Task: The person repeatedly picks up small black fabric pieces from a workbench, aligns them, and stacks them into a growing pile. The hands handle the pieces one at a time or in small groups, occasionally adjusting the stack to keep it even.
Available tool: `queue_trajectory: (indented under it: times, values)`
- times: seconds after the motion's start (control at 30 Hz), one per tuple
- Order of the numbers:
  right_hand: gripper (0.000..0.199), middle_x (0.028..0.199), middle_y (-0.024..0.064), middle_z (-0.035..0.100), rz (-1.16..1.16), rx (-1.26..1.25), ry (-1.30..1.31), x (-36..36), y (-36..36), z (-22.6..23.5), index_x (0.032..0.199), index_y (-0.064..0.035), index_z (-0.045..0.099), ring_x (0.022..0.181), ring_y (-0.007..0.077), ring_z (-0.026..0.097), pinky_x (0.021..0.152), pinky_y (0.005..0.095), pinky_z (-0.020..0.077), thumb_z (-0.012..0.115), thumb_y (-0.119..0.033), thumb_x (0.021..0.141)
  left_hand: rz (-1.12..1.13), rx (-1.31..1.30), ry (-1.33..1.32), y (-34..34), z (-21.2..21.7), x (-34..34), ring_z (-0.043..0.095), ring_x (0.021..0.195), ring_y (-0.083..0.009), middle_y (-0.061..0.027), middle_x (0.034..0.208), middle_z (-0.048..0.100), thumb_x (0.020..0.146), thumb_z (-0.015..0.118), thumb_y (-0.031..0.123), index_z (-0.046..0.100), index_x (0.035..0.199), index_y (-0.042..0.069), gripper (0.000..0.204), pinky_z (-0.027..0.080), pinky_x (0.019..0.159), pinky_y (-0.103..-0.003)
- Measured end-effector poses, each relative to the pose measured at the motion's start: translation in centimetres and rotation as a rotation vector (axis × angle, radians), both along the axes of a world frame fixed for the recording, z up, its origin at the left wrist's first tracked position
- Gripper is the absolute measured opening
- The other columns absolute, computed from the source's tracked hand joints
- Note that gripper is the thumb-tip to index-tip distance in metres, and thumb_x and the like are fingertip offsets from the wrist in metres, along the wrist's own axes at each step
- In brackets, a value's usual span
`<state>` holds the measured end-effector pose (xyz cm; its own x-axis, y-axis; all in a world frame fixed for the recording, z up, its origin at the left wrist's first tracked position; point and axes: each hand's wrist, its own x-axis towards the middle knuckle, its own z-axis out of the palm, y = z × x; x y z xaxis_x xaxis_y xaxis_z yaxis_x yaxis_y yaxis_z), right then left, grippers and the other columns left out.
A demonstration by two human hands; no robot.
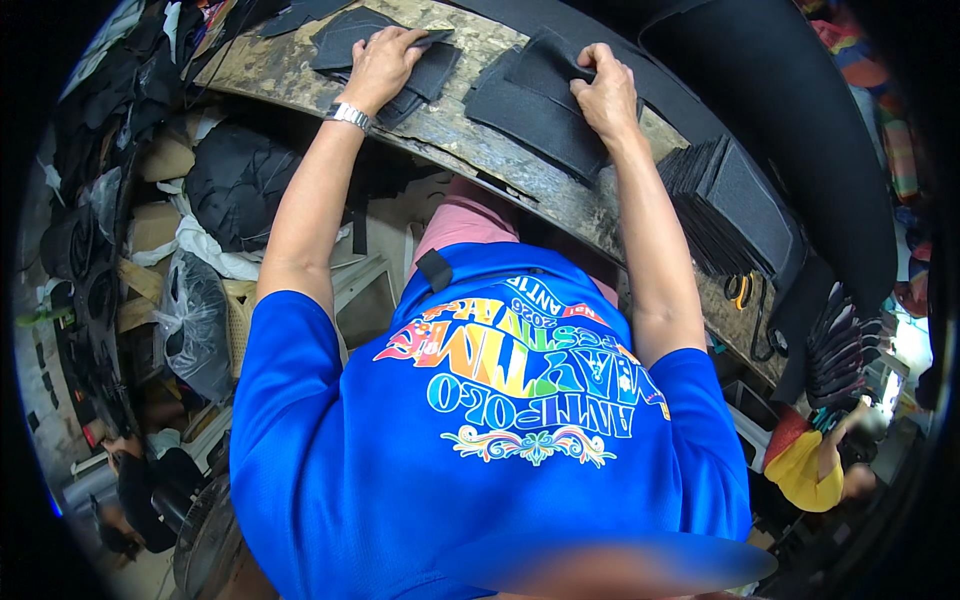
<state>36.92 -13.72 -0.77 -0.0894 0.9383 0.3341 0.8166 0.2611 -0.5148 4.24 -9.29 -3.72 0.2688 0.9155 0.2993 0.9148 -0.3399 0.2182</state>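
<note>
My left hand (383,62) lies flat on a small pile of black fabric pieces (425,75) at the far left of a worn, stained worktable (440,130), fingers spread over the top piece. A metal watch is on that wrist. My right hand (603,92) pinches the edge of a black fabric piece (530,105) lying on the table in front of me, thumb and fingers closed on its upper corner. Both forearms reach forward over my blue printed shirt.
A tall stack of black cut pieces (735,205) stands at the right of the table, with a wide black sheet (800,110) behind it. Bags, cardboard and black scraps (200,200) crowd the floor at left. Another person in yellow (810,465) is at lower right.
</note>
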Motion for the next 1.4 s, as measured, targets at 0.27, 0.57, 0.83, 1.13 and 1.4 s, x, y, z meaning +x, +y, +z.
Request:
queue_trajectory:
  times: [0.27, 0.57, 0.83, 1.13, 1.4]
  values:
    - [0.020, 0.091, 0.0012, 0.067, 0.276, -0.083, 0.756, -0.9, -9.5, 9.0, 0.101, 0.0015, 0.064, 0.079, 0.0065, 0.058, 0.072, 0.0220, 0.0482, 0.073, -0.009, 0.087, -0.031, -0.093, -0.800, -7.8, 10.5, 5.4, 0.065, 0.102, -0.0221, -0.0130, 0.111, 0.069, 0.098, 0.057, 0.026, 0.062, 0.122, 0.001, 0.035, 0.049, 0.088, -0.037]
    - [0.018, 0.103, 0.0091, 0.063, -0.008, 0.116, 0.850, -2.4, -11.5, 3.8, 0.095, 0.0015, 0.070, 0.097, 0.0161, 0.054, 0.088, 0.0286, 0.0422, 0.072, -0.016, 0.090, -0.453, -0.758, -1.877, -13.4, 5.2, 14.0, 0.057, 0.118, -0.0174, -0.0112, 0.128, 0.061, 0.105, 0.045, 0.017, 0.055, 0.130, -0.002, 0.033, 0.043, 0.104, -0.032]
    - [0.015, 0.091, 0.0047, 0.058, -0.073, 0.077, 0.990, -2.8, -11.8, 1.8, 0.089, 0.0016, 0.065, 0.085, 0.0119, 0.052, 0.078, 0.0251, 0.0425, 0.068, -0.013, 0.092, -0.441, -0.812, -1.902, -14.4, 4.4, 15.2, 0.054, 0.125, -0.0218, -0.0129, 0.136, 0.057, 0.107, 0.041, 0.023, 0.050, 0.135, -0.001, 0.039, 0.040, 0.110, -0.037]
    - [0.023, 0.083, 0.0039, 0.052, -0.097, 0.076, 0.893, -3.1, -11.8, 1.3, 0.079, 0.0008, 0.058, 0.078, 0.0109, 0.048, 0.071, 0.0256, 0.0409, 0.067, -0.015, 0.093, -0.369, -0.771, -1.923, -15.0, 5.6, 15.6, 0.057, 0.118, -0.0171, -0.0110, 0.128, 0.061, 0.106, 0.046, 0.029, 0.055, 0.129, 0.001, 0.038, 0.044, 0.104, -0.033]
    - [0.033, 0.095, 0.0032, 0.056, -0.044, 0.157, 1.017, -4.2, -12.1, 2.0, 0.118, 0.0010, 0.050, 0.087, 0.0085, 0.052, 0.078, 0.0223, 0.0451, 0.068, -0.007, 0.092, -0.339, -0.636, -1.860, -14.5, 4.9, 15.7, 0.062, 0.098, -0.0095, -0.0055, 0.112, 0.066, 0.102, 0.055, 0.021, 0.062, 0.117, 0.000, 0.027, 0.052, 0.085, -0.026]
